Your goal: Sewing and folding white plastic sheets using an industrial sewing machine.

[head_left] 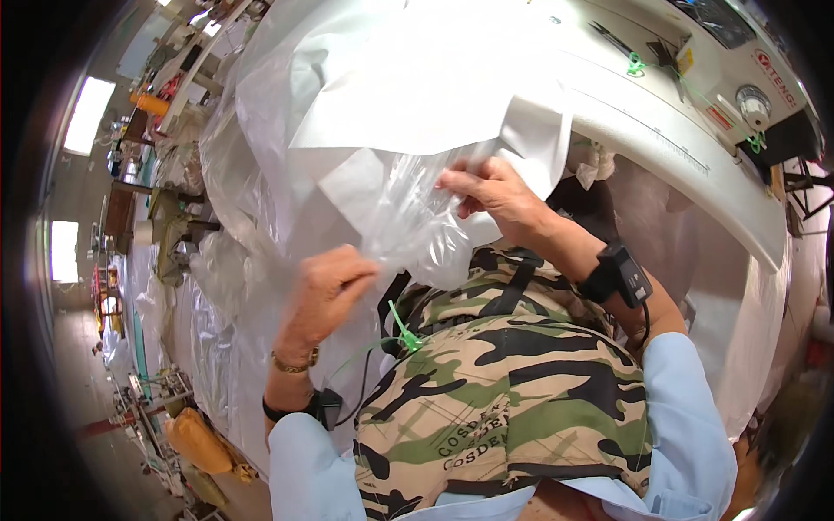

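A piece of thin transparent plastic film is stretched between my two hands. My left hand pinches its lower left end, with the fingers curled and slightly blurred. Higher up and to the right, my right hand grips the film's other side between thumb and fingers. Creases run through the film, and a shiny bulge of it hangs just above my lap. Beyond my hands, a large white sheet spreads over the work surface, brightly lit, its near edge folded and uneven.
A pale sewing machine stands at the far right, with dark thread snips on a green cord beside it. More plastic sheeting heaps up at left. A camouflage apron covers my lap, with a green tie on it.
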### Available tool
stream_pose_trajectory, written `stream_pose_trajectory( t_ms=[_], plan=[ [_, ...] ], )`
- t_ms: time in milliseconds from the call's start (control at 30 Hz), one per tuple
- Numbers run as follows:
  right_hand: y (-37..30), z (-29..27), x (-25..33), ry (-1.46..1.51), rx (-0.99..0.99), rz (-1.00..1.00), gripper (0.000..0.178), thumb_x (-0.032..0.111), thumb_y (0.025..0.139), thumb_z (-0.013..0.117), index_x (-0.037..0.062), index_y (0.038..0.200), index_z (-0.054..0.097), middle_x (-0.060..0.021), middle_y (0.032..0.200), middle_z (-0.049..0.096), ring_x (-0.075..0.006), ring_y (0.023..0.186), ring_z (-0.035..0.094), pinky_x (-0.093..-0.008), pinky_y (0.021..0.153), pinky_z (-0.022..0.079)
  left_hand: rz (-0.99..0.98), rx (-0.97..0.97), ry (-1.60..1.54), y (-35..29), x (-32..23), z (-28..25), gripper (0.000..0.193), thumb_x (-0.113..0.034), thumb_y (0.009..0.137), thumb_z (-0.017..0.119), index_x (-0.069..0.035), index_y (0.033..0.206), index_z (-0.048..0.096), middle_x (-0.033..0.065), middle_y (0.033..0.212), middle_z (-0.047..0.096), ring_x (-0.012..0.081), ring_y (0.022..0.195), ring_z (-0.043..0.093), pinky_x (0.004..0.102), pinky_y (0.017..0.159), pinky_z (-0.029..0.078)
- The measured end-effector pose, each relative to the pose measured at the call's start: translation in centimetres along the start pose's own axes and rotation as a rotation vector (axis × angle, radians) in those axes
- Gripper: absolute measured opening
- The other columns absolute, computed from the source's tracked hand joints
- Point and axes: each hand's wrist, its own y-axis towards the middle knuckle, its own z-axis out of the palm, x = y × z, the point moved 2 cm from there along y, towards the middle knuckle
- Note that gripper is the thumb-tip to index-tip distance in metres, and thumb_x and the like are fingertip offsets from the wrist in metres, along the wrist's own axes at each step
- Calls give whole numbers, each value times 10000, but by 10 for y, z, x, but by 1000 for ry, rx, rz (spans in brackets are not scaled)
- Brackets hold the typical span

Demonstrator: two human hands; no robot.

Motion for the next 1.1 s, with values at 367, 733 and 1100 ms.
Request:
stream_pose_trajectory(
  t_ms=[367,733,1100],
  plan=[
    [-21,-22,-13,599,306,-170,302,274,1070,394,89,877,534,-15,825,540,-143,847,560,-357,915,509,-352,-631,1027,-124,146,-232,189,-187,995,502,-54,1017,635,120,1079,615,328,975,613,413,828,484],
    [-19,6,-7,566,156,-261,668,563,996,419,34,1402,446,-137,1315,581,-288,1244,539,-461,1129,367,-379,-1046,-178,-100,192,-273,362,-162,952,588,-77,1304,583,87,1319,576,149,1026,611,260,776,508],
    [28,85,6,-184,387,35,448,438,1004,522,34,1153,648,-116,1063,669,-195,1068,611,-327,820,532,7,-656,362,-57,8,-33,323,26,861,600,34,1183,615,130,1218,657,214,957,658,309,761,510]
  ],
)
